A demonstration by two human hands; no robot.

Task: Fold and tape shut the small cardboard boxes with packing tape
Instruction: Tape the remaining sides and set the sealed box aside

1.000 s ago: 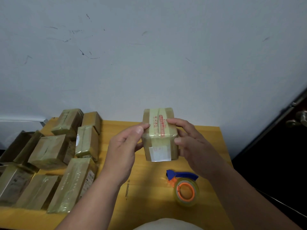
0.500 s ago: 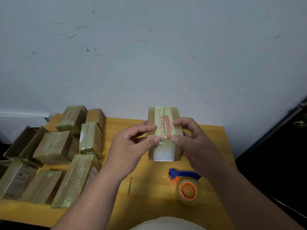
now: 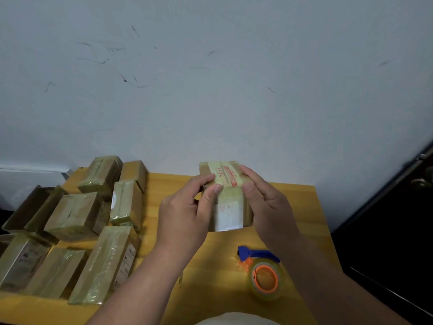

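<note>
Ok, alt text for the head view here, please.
Two hands, left hand and right hand, grip a taped cardboard box above a yellow table. A tape dispenser lies near the right forearm; more taped boxes crowd the table's left side.

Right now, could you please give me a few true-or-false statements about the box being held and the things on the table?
1. Both hands, left hand and right hand, hold the small box. True.
2. The tape roll sits on top of the box. False: it lies on the table, nearer the person.
3. Taped boxes are piled at the table's left. True.
4. The held box's flaps stand open. False: tape covers its closed top.
</note>
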